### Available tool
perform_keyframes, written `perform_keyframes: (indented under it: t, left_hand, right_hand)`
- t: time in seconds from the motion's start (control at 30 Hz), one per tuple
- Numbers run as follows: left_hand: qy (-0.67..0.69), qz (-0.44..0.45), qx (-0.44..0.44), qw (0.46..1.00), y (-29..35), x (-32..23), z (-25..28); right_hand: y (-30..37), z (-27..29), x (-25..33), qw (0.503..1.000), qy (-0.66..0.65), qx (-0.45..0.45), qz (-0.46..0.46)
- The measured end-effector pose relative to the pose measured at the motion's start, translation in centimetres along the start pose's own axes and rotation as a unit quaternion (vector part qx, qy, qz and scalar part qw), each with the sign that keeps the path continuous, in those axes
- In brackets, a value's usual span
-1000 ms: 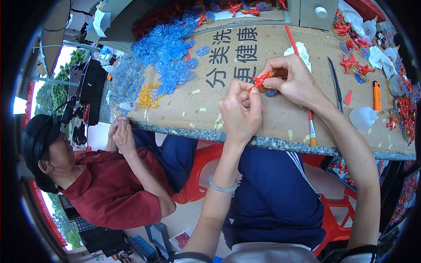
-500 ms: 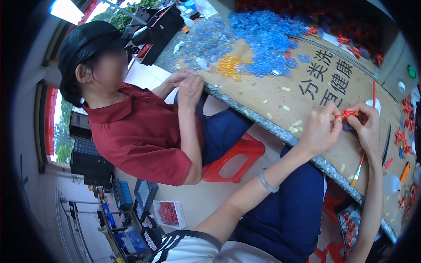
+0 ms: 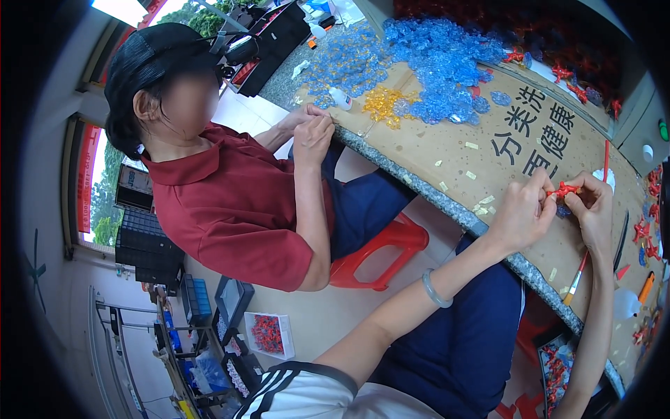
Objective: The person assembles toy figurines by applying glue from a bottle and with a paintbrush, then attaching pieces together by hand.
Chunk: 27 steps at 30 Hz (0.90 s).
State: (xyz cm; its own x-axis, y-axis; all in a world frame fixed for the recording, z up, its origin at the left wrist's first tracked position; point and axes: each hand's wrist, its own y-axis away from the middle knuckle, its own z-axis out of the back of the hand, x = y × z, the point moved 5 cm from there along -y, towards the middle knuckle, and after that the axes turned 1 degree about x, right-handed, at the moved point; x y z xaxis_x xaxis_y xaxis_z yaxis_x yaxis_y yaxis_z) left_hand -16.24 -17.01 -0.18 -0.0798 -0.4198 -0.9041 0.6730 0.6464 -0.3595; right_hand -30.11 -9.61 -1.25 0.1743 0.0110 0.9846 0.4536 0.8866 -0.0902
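Both my hands are raised over the cardboard-covered table. Between them is a small red plastic piece [image 3: 564,189] with several arms, star-like in outline. My left hand [image 3: 518,218] pinches one end of it between thumb and fingertips. At the other end, my right hand [image 3: 593,209] grips it, with thumb and forefinger pressed together. A small bluish piece [image 3: 562,209] lies on the cardboard just below the fingers. Beside my right forearm lies a thin paintbrush [image 3: 576,281], its bristles toward the table edge.
Heaps of blue clear pieces [image 3: 447,70] and yellow pieces [image 3: 389,105] cover the far side. Red pieces [image 3: 641,229], a dark slim tool [image 3: 621,241] and a translucent bottle [image 3: 626,305] lie at right. A co-worker in a maroon shirt [image 3: 230,209] sits at left, hands [image 3: 312,136] at the edge.
The whole view has shifted slightly, so the scene sits a little further right and lower. My two hands still hold the red piece in nearly the same pose.
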Motion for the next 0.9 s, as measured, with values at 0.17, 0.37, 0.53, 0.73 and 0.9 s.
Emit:
perform_keyframes:
  t: [0.17, 0.37, 0.53, 0.73, 0.9]
  left_hand:
    - [0.001, 0.003, -0.001, 1.000, 0.06, -0.06, 0.10]
    - [0.002, 0.001, 0.000, 1.000, 0.07, -0.04, -0.04]
    - [0.001, -0.007, -0.002, 1.000, 0.18, -0.05, 0.05]
    - [0.010, -0.022, -0.013, 1.000, 0.12, 0.01, -0.01]
    - [0.004, -0.013, -0.002, 1.000, 0.15, -0.13, 0.01]
  right_hand:
    - [0.02, 0.01, 0.02, 1.000, 0.002, 0.002, -0.010]
    - [0.13, 0.00, -0.01, 1.000, 0.008, 0.005, 0.002]
    - [0.21, -0.12, 0.03, 1.000, -0.003, 0.002, -0.006]
    - [0.15, 0.21, -0.64, 1.000, 0.008, 0.004, -0.002]
    - [0.19, 0.35, -0.65, 1.000, 0.009, -0.002, -0.006]
